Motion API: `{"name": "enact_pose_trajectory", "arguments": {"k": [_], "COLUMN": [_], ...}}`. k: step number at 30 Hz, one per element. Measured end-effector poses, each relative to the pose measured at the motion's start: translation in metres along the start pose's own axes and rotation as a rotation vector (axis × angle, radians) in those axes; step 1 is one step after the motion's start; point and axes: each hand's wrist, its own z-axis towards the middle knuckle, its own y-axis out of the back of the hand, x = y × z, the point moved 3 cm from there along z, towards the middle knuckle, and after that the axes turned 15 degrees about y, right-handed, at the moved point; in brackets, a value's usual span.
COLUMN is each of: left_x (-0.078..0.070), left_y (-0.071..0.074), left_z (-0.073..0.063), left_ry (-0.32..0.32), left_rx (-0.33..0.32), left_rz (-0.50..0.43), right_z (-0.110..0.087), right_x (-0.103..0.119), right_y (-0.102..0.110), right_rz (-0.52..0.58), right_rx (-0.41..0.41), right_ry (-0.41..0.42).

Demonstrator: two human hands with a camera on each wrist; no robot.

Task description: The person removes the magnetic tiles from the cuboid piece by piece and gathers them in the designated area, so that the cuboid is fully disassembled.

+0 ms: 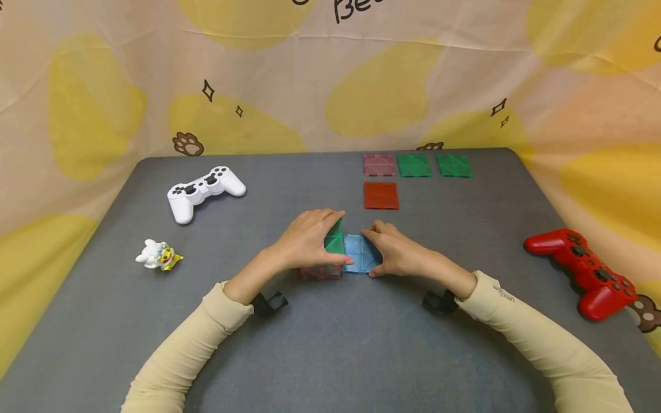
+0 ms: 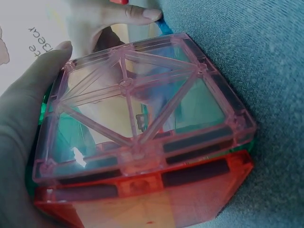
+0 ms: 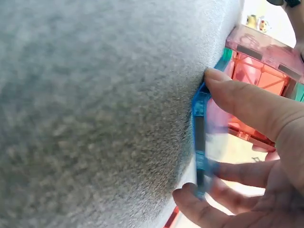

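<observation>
At the far side a yellow-patterned cloth (image 1: 377,86) is hung behind a grey table (image 1: 310,344). At the table's middle, a box of coloured tiles (image 1: 334,244) is gripped between the spread thumb and fingers of the left hand (image 1: 310,238). To its right, a blue tile (image 1: 360,253) is pinched between the thumb and fingers of the right hand (image 1: 396,250). A red controller (image 1: 588,267) is placed near the right edge, a white controller (image 1: 200,188) at far left. The box is formed of green, pink and red pieces; the blue tile is held just beside it. A white-and-yellow figurine (image 1: 159,255) is set at left, nearer than the white controller. At the far side, right of middle, a pink tile (image 1: 379,165) and two green tiles (image 1: 415,166) are lined up, with a red tile (image 1: 381,195) laid nearer.
</observation>
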Motion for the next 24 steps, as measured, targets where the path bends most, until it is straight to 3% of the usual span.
{"name": "enact_pose_trajectory", "arguments": {"k": [7,11,17,21,24], "left_x": [-0.001,-0.001,-0.001,-0.001,-0.001], "left_y": [0.0,0.0,0.0,0.0,0.0], "left_z": [0.0,0.0,0.0,0.0,0.0], "left_ry": [0.003,0.006,0.007,0.003,0.005], "left_rx": [0.008,0.01,0.001,-0.009,-0.009], "left_rz": [0.008,0.011,0.005,0.002,-0.003], "right_z": [-0.008,-0.012,-0.02,-0.029,-0.034], "right_x": [-0.008,-0.021,-0.055,-0.073,-0.082], "right_y": [0.006,0.012,0.019,0.026,0.032], "right_rz": [0.038,0.148,0.542,0.796,0.973], "right_rx": [-0.141,-0.162,-0.248,-0.378,-0.501], "right_ry": [-0.039,-0.084,-0.302,-0.414,-0.438]}}
